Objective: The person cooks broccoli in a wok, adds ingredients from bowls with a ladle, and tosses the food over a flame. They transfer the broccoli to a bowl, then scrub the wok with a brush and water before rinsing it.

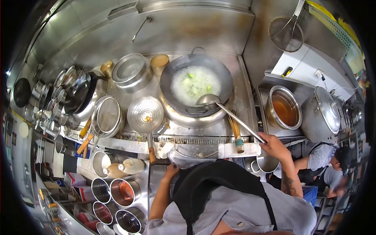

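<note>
At stove front, right hand (pixel 274 145) closing around end of long ladle handle, grip pressed tight on ladle (pixel 209 100). Running up and left from grip, well apart from fingers, ladle bowl resting on near rim of wok (pixel 176 66), bowl mouth facing down or sideways, cannot tell which. Bubbling white liquid with green bits (pixel 194 83) sitting inside wok, just beyond ladle bowl. Left hand (pixel 171 171) resting at desk (pixel 243 78) front edge, below wok, fingers curled down; cannot tell whether grip pinching anything, looking loosely curled on edge near white cloth (pixel 166 149).

Lying left of wok, perforated skimmer (pixel 145 114) with wooden handle pointing toward person. Sitting further left, wire strainer (pixel 106 116) over metal bowl. Standing behind, upturned steel bowl (pixel 131 70) and small tan cup (pixel 159 62). Leaning beside ladle handle, bamboo brush (pixel 236 133) with teal band. Sitting right of stove, pot of brown broth (pixel 284 107), lidded stock pot (pixel 322 113) beside it. Hanging on back wall upper right, mesh strainer (pixel 286 33). Standing lower left, round seasoning containers (pixel 117 196). Crouching at lower right, another person in grey with dark cap (pixel 331 164), well apart from right hand.
</note>
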Action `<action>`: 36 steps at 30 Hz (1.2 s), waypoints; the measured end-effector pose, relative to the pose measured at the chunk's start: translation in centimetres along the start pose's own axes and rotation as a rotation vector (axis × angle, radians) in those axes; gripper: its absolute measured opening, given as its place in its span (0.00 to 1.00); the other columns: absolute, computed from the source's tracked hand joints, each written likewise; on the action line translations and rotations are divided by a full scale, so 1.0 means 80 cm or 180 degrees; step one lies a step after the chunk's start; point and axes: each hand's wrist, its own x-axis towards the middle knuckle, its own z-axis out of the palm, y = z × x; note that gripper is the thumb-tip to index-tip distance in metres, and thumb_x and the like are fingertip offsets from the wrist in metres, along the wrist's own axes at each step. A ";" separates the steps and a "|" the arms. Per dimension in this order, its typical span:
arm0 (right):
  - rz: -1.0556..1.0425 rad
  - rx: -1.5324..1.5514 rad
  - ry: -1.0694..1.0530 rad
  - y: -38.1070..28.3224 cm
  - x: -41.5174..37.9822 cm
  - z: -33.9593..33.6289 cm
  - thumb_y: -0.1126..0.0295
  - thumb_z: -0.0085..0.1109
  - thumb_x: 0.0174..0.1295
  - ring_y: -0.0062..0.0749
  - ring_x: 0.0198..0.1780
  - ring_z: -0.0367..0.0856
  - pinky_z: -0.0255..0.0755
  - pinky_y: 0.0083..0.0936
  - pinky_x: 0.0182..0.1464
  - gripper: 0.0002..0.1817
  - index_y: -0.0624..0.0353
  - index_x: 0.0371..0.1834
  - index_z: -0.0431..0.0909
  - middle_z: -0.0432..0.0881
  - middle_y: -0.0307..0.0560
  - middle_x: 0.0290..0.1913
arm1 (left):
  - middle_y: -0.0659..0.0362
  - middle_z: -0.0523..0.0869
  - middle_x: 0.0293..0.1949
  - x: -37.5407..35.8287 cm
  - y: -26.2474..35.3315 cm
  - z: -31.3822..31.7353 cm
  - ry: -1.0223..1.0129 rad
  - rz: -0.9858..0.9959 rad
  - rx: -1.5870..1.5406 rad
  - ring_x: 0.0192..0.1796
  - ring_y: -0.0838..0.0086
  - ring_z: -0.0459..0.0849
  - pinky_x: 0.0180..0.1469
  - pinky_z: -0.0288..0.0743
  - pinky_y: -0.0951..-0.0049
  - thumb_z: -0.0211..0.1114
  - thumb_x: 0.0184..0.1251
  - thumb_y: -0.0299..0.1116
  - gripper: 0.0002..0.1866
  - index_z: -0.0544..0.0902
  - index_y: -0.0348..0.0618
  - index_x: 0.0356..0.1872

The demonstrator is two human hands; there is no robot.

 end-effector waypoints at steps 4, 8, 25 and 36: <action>-0.0500 -0.0306 0.0434 0.013 0.048 0.046 0.74 0.60 0.57 0.63 0.41 0.80 0.74 0.44 0.44 0.24 0.70 0.58 0.72 0.80 0.70 0.40 | 0.50 0.86 0.29 -0.037 0.143 -0.109 -0.0370 -0.0206 -0.0902 0.30 0.69 0.85 0.34 0.78 0.68 0.65 0.61 0.35 0.15 0.82 0.32 0.42; -0.0249 0.0126 0.0730 0.029 0.079 0.077 0.73 0.59 0.58 0.62 0.41 0.81 0.74 0.43 0.45 0.25 0.71 0.58 0.71 0.80 0.73 0.41 | 0.42 0.85 0.35 -0.019 0.206 -0.174 0.0989 0.0587 0.0247 0.41 0.53 0.85 0.45 0.78 0.59 0.66 0.56 0.39 0.20 0.81 0.34 0.44; 0.0368 0.1943 0.0315 0.035 0.117 0.131 0.73 0.57 0.63 0.21 0.18 0.71 0.67 0.23 0.21 0.17 0.65 0.54 0.73 0.76 0.42 0.25 | 0.45 0.85 0.42 0.077 0.143 -0.137 0.0917 -0.0223 0.1880 0.44 0.54 0.86 0.47 0.80 0.61 0.70 0.50 0.35 0.32 0.69 0.31 0.56; 0.0860 0.2823 -0.0380 0.014 0.090 0.120 0.75 0.58 0.64 0.21 0.20 0.73 0.68 0.23 0.23 0.18 0.65 0.57 0.73 0.76 0.41 0.25 | 0.50 0.84 0.39 0.036 0.257 -0.224 -0.0207 -0.0171 -0.4847 0.38 0.60 0.84 0.44 0.79 0.60 0.58 0.64 0.42 0.24 0.73 0.37 0.57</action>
